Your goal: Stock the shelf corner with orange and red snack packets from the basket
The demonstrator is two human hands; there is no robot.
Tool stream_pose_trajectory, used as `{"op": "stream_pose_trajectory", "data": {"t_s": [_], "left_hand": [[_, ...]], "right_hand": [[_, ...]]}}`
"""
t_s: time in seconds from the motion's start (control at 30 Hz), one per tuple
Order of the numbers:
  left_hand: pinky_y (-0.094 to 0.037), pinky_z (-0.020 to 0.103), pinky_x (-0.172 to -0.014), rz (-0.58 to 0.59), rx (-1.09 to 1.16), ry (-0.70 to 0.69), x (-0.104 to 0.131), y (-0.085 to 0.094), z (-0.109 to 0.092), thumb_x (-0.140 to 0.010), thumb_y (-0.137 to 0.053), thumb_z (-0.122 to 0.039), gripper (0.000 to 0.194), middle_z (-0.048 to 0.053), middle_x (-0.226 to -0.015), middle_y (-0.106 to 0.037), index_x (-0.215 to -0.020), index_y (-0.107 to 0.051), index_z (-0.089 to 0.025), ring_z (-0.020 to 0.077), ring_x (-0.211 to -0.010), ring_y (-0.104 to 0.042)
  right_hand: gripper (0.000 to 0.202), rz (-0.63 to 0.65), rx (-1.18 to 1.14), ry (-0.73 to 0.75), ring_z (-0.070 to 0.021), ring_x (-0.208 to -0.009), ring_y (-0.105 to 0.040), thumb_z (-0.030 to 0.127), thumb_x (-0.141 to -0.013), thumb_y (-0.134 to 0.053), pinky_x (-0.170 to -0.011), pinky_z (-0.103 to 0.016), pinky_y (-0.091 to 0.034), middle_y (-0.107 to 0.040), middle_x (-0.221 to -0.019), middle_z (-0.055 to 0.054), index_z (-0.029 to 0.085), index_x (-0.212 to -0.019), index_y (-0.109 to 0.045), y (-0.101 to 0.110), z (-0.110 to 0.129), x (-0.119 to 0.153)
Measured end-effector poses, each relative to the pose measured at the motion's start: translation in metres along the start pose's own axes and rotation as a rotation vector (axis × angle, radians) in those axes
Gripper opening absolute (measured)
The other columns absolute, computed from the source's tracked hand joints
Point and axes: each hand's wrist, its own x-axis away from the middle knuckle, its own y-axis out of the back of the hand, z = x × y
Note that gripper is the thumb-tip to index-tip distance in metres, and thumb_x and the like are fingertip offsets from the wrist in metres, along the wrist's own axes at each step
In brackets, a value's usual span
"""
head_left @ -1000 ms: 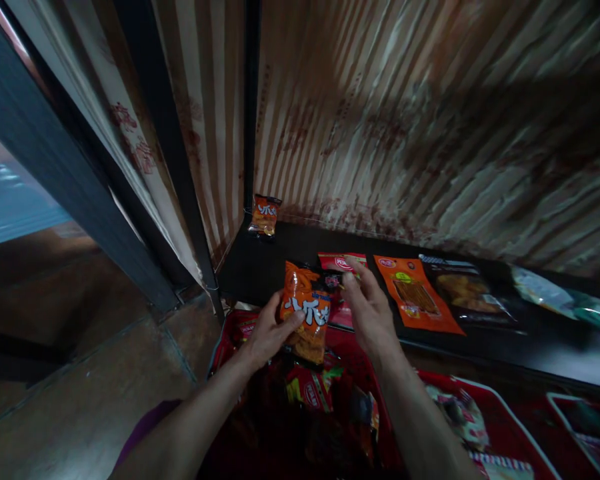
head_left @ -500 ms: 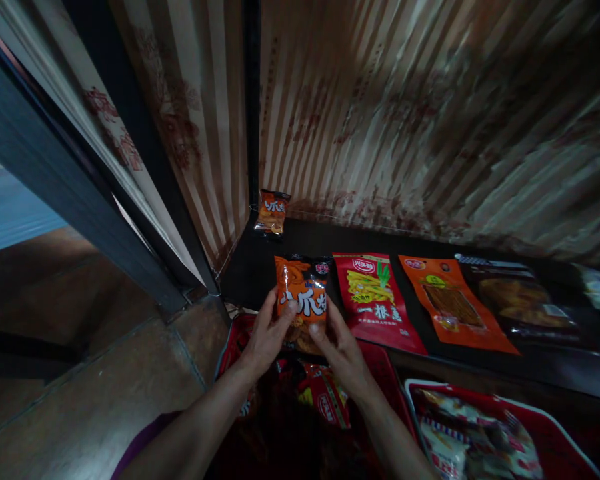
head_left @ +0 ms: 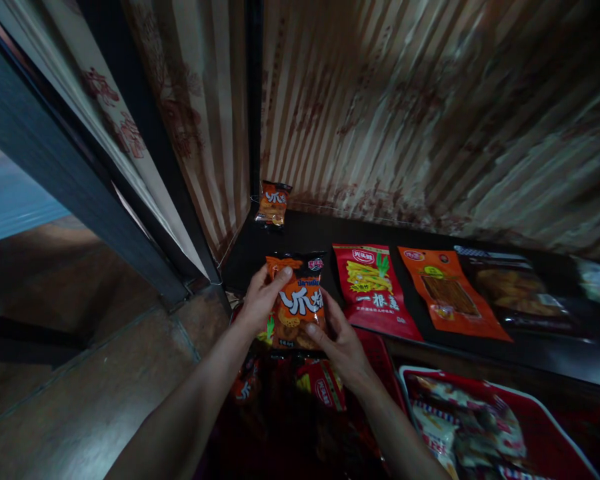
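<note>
Both my hands grip an orange and black snack bag (head_left: 300,303), its printed front facing up. My left hand (head_left: 263,300) holds its left side, thumb across the upper front. On the lower right side is my right hand (head_left: 341,340), its thumb pressed on the front and its fingers behind. The bag hangs over the front edge of a black shelf (head_left: 310,237), above a red basket (head_left: 377,357) of snack packets. A smaller-looking orange bag (head_left: 273,203) of like print leans in the shelf's back corner.
Along the shelf lie a red snack pouch (head_left: 375,290), an orange pouch (head_left: 450,293) and a dark brown pouch (head_left: 517,290). A second red basket (head_left: 550,427) with white packets stands at lower right. Pleated curtains (head_left: 380,100) and a dark metal post (head_left: 254,100) bound the shelf.
The snack bag has shifted slightly left and tilted to show more of its front. My left thumb has moved up the bag. The view has shifted slightly.
</note>
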Motion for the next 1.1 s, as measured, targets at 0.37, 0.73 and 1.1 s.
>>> {"op": "stream_pose_trajectory", "data": {"t_s": [0.37,0.73,1.1], "left_hand": [[-0.050,0.031,-0.072,-0.078,0.151,-0.027,-0.024,-0.010,-0.002,-0.064,-0.076,-0.047,0.041,0.000,-0.073,-0.066,-0.087,-0.061,-0.017,0.0149,-0.068,-0.063],[-0.044,0.036,-0.095,0.108,-0.006,0.016,-0.009,-0.004,0.018,-0.074,-0.066,-0.036,0.046,0.006,-0.116,-0.066,-0.117,-0.058,-0.020,0.0244,-0.110,-0.059],[-0.040,0.032,-0.100,0.138,0.007,-0.079,-0.005,-0.005,0.036,-0.074,-0.069,-0.027,0.067,0.004,-0.127,-0.060,-0.136,-0.044,-0.025,0.0212,-0.118,-0.054]], "right_hand": [[0.052,-0.038,-0.020,0.000,-0.0246,-0.114,-0.059,0.035,-0.071,-0.077,-0.099,-0.041,-0.047,-0.065,-0.122,-0.003,0.027,-0.119,-0.058,0.002,-0.009,-0.008],[0.051,-0.226,-0.172,0.053,-0.0248,-0.107,-0.062,0.039,-0.063,-0.081,-0.102,-0.047,-0.043,-0.070,-0.112,-0.002,0.027,-0.110,-0.064,0.008,0.001,-0.028],[0.053,-0.270,-0.169,0.070,-0.0250,-0.114,-0.059,0.041,-0.066,-0.079,-0.104,-0.046,-0.042,-0.068,-0.118,-0.001,0.029,-0.115,-0.063,0.004,0.003,-0.043]]}}
